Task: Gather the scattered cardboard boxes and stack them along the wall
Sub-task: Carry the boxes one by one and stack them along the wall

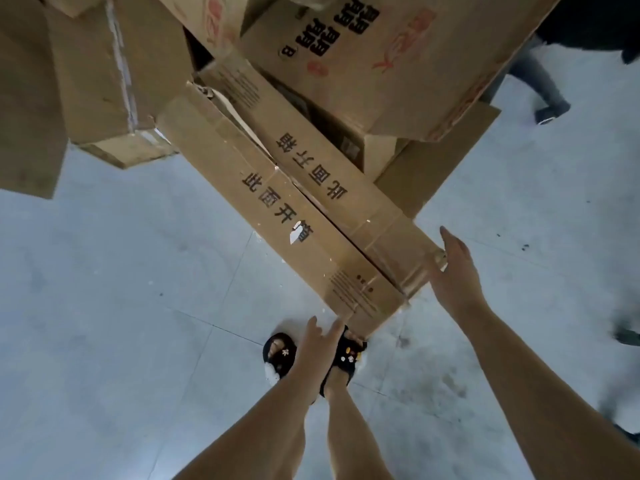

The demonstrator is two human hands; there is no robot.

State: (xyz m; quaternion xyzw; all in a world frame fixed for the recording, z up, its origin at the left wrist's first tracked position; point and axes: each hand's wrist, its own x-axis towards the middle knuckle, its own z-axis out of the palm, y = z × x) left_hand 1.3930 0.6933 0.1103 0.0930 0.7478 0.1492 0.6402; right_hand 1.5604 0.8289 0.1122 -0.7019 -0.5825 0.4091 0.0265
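A long flat cardboard box [298,209] with black printed characters lies on the floor, running from the pile down toward my feet. My left hand [318,344] is at its near corner, fingers straight and touching the edge. My right hand [453,268] lies flat against the box's right near end, fingers extended. A large box with red and black print [391,57] rests on top of the pile above it. More brown boxes [104,71] are heaped at the upper left.
The floor is pale grey tile [121,323]. My feet in black sandals [280,355] stand just below the long box's end. Another person's leg and shoe [547,98] show at the upper right. A dark object [627,336] sits at the right edge.
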